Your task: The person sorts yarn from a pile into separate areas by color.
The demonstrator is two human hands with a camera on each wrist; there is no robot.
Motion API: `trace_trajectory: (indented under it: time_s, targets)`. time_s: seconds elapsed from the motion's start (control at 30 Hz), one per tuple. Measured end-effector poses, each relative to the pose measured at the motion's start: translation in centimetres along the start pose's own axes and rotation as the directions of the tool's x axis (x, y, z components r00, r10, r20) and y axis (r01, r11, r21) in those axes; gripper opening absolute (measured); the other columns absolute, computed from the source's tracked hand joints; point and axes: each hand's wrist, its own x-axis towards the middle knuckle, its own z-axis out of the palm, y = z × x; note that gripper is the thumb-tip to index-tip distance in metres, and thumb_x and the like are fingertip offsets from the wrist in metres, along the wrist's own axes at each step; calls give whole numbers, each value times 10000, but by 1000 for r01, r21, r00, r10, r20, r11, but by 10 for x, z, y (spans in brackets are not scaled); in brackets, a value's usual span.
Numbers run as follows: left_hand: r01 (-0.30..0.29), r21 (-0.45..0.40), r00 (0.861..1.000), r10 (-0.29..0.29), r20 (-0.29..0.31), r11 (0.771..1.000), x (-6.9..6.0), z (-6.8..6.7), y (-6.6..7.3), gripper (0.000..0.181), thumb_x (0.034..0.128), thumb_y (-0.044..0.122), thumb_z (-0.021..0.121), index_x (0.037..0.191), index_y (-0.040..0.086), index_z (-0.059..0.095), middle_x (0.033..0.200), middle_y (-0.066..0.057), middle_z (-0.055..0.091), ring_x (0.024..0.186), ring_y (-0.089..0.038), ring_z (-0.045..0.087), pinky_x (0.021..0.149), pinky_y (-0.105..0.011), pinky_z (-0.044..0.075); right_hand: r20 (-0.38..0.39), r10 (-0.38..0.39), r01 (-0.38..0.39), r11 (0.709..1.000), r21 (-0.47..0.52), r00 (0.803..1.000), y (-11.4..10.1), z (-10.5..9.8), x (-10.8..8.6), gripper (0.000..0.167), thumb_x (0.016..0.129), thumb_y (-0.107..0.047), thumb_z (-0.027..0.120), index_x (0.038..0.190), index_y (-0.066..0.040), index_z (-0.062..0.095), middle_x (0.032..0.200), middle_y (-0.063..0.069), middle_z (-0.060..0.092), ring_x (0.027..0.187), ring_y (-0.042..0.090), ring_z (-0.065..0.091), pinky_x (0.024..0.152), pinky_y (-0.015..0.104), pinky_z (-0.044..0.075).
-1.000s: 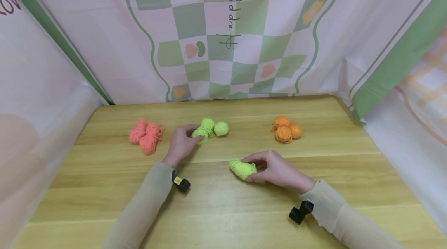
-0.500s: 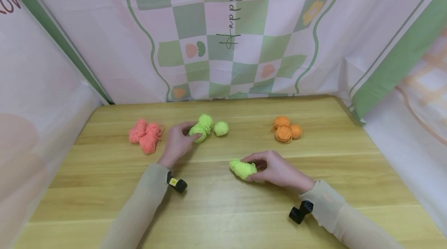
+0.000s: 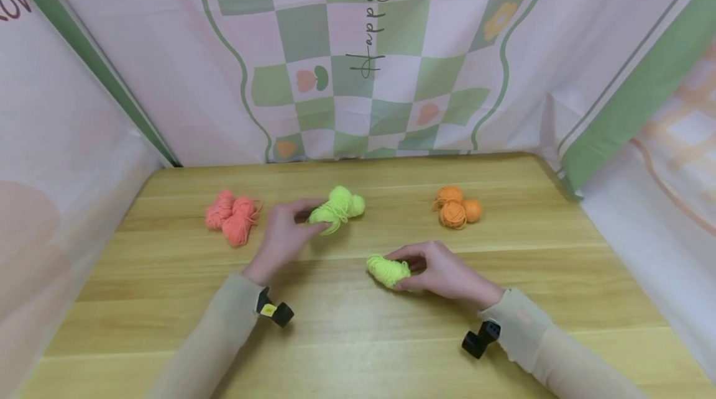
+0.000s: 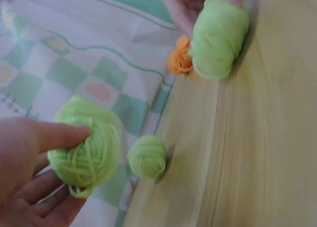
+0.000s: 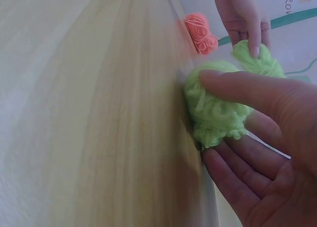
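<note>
My left hand (image 3: 285,231) pinches a lime-green yarn ball (image 3: 337,207) between thumb and fingers, loose strands hanging from it. That ball is held up off the table and partly covers a smaller green yarn ball (image 3: 358,205) behind it. In the left wrist view the small green ball (image 4: 147,157) sits on the wood, apart from the held yarn ball (image 4: 89,148). Nearer the front, my right hand (image 3: 442,271) grips another, oblong green yarn ball (image 3: 388,270) low at the table. The right wrist view has the thumb lying across this yarn ball (image 5: 215,106).
Coral-pink yarn balls (image 3: 232,217) lie clustered at the left of the wooden table (image 3: 335,337). A group of orange yarn balls (image 3: 455,207) is at the back right. Patterned cloth (image 3: 358,76) hangs behind the table, with more cloth on both sides.
My left hand first draws its green yarn ball slightly left, away from the small one, then lifts it and brings it right, in front of the small ball. The right hand stays put.
</note>
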Motion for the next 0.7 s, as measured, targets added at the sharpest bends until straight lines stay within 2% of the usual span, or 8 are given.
trace_trajectory:
  time_s: [0.2, 0.27, 0.33, 0.47, 0.6, 0.7]
  targets:
    - [-63, -100, 992, 73, 104, 993, -11, 5, 9, 400, 839, 80, 845, 1223, 102, 738, 1163, -12, 728, 1035, -223, 686, 920, -409, 555, -1, 1, -1, 1000, 5, 1000, 1, 1, 1, 494, 797, -227, 891, 1240, -90, 723, 1193, 52, 716, 989, 159, 690, 858, 288, 572]
    - [-81, -125, 982, 100, 158, 989, -16, 7, 13, 398, 842, 96, 845, 1224, 136, 743, 1177, 15, 723, 1055, -201, 680, 933, -414, 548, -3, -4, 4, 1000, 6, 1000, 1, 1, 1, 496, 790, -225, 895, 1234, -84, 724, 1184, 56, 718, 982, 160, 693, 854, 282, 573]
    - [-100, -137, 967, 129, 220, 986, -22, 9, 16, 410, 844, 106, 841, 1237, 157, 738, 1195, 31, 717, 1076, -181, 671, 948, -419, 540, -1, -5, 5, 1000, 7, 1000, 1, 1, 1, 495, 788, -222, 896, 1230, -81, 725, 1175, 55, 721, 977, 159, 694, 853, 280, 572]
    - [-114, -125, 922, 152, 356, 986, -34, 15, 19, 441, 840, 108, 837, 1262, 160, 723, 1211, 50, 709, 1086, -136, 659, 968, -378, 529, 1, 6, -6, 1000, -6, 1000, 1, 1, 1, 490, 794, -244, 893, 1222, -73, 726, 1169, 45, 722, 970, 146, 691, 858, 283, 569]
    - [-82, -107, 863, 124, 490, 991, -45, 22, 14, 442, 839, 111, 838, 1262, 171, 723, 1227, 98, 694, 1112, -93, 639, 975, -321, 515, 2, 8, -8, 1000, 11, 1000, 0, 1, 1, 495, 792, -231, 894, 1224, -64, 722, 1166, 51, 722, 973, 153, 692, 862, 290, 570]
    - [-100, -80, 818, 127, 561, 992, -48, 27, 8, 421, 841, 114, 840, 1242, 190, 737, 1215, 137, 689, 1127, -67, 624, 977, -294, 504, 6, -1, 1, 1000, 25, 1000, 1, -1, 1, 501, 793, -208, 891, 1240, -66, 716, 1167, 52, 721, 977, 164, 692, 861, 289, 571]
